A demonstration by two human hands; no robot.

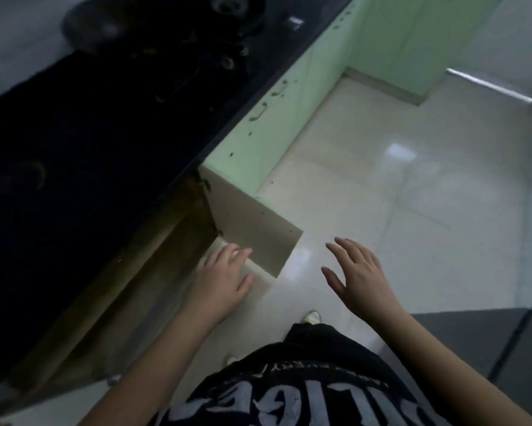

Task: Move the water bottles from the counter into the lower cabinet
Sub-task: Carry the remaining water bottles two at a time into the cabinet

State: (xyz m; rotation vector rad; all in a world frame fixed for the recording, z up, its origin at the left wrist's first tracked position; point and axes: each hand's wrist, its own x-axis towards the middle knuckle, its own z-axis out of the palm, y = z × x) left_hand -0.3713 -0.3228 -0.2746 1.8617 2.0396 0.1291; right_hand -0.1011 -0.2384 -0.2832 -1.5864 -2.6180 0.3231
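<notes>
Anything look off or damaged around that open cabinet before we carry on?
The green cabinet fronts carry dark marks and chipped-looking spots, worn rather than freshly damaged. The cabinet door stands open. Both the left hand and the right hand hold nothing. No bottles show clearly.

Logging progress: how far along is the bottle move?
Done: the beige lower cabinet door stands open. In hand: nothing; the left hand and right hand are open and empty near the door. Left: no bottles show on the blurred dark countertop, so the count is unclear.
</notes>
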